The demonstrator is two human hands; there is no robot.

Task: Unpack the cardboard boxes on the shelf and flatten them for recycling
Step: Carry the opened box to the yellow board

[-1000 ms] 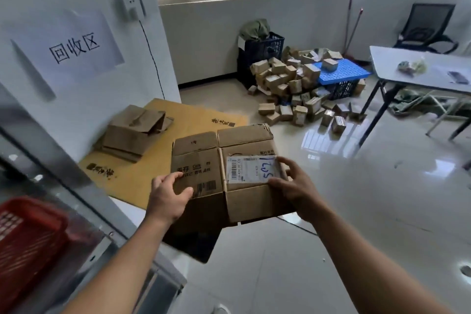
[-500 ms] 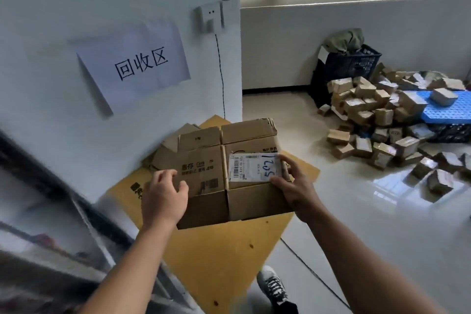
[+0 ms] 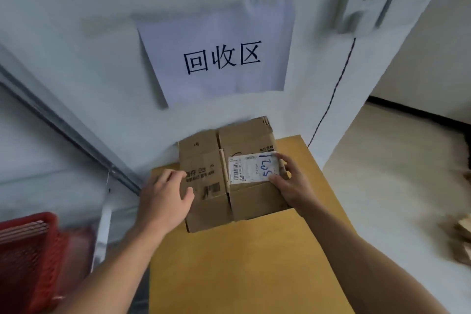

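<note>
Left hand: the left hand (image 3: 164,199) is lying on the left panel of the flattened brown cardboard box (image 3: 204,160); whether it is gripping the edge, I cannot tell.
Right hand: the right hand (image 3: 293,186) is pinching the box's right edge, thumb resting on the white shipping label (image 3: 252,167).
Box: it is lying on or just above the yellow-brown cardboard sheet (image 3: 242,262), close against the wall.
Sign: the white paper sign (image 3: 221,56) is hanging above.
Progress: this box looks emptied and flattened; letting go remains, and the shelf is not showing.

Yellow cardboard sheet (image 3: 242,262) on the floor (image 3: 382,173) under flattened box (image 3: 229,186).
</note>
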